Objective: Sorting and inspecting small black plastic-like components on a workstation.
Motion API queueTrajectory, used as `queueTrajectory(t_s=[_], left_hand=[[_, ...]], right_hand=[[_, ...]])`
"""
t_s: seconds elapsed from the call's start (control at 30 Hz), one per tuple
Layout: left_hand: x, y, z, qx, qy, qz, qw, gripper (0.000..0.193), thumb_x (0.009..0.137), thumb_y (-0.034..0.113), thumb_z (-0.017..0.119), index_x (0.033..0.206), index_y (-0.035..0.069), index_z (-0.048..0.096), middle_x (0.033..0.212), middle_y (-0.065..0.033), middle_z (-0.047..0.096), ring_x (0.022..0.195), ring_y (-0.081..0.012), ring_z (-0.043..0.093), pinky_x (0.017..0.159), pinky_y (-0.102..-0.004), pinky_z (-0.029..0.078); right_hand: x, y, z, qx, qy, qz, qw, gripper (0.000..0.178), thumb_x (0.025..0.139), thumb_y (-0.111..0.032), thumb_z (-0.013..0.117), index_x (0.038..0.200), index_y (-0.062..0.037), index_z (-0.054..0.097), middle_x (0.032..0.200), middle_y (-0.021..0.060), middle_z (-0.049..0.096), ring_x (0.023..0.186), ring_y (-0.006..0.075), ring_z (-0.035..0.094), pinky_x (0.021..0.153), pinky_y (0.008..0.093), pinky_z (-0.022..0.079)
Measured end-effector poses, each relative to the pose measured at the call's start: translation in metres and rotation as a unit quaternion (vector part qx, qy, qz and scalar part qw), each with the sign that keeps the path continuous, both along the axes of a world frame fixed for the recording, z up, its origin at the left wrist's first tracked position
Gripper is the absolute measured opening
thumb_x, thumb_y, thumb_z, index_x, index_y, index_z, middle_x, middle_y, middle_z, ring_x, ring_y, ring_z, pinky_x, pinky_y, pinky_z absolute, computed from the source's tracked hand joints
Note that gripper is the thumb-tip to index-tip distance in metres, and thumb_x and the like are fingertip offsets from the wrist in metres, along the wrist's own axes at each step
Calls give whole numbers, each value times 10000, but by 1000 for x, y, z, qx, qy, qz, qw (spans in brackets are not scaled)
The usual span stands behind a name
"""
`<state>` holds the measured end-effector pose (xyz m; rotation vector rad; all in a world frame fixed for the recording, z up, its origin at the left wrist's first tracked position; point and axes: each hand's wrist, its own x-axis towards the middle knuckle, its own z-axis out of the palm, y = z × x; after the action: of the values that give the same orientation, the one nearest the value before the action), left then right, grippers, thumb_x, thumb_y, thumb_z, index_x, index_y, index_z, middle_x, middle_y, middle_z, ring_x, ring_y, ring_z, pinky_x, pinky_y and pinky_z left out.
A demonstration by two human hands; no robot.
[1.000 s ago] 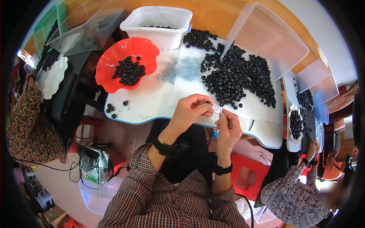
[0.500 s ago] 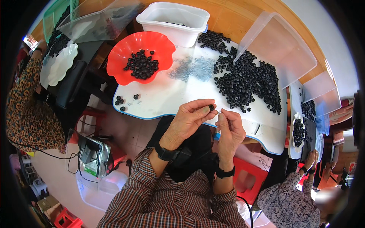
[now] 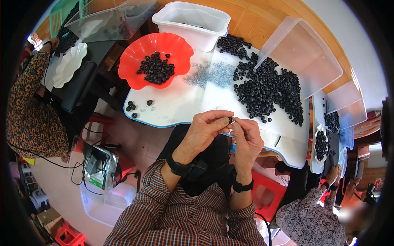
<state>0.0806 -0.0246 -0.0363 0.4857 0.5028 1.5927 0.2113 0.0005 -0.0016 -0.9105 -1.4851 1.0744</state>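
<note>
My left hand and my right hand meet at the near edge of a white table. Their fingertips pinch one small black ring-shaped part between them. Which hand bears it most I cannot tell. A big heap of the same black rings lies on the table just beyond my hands. A red scalloped bowl with more black rings stands to the left. Both wrists wear black watches.
A white tub stands at the back, a clear lid leans at the right. A few loose rings lie at the table's left edge. One person sits at the left, another at the lower right. A scale-like device sits on the floor.
My hands have come closer together and the fingertips now meet on the small black part. The white strip seen in my fingers a second ago is no longer visible.
</note>
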Motion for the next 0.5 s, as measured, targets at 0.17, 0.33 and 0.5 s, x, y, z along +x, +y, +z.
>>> queueTrajectory(t_s=[0.17,0.33,0.5], left_hand=[[0,-2,7,-24,55,19,998,234,931,20,581,1148,-53,632,1010,-95,653,846,-120,629,767,-219,530],[-5,-5,4,-11,171,33,985,204,907,14,610,1096,-38,667,968,-74,656,782,-100,608,716,-206,511],[-20,-11,10,-24,241,-21,970,200,874,-24,623,1067,-45,670,902,-80,678,730,-122,614,694,-236,524]], right_hand=[[2,3,0,22,-30,0,999,139,837,10,699,974,-11,692,891,26,589,715,64,548,605,190,446],[8,3,2,7,-77,11,997,131,816,21,711,944,-6,695,850,33,597,706,68,557,599,196,442],[16,5,8,-52,-94,83,991,103,806,21,720,899,11,677,852,41,620,709,79,607,622,203,480]])
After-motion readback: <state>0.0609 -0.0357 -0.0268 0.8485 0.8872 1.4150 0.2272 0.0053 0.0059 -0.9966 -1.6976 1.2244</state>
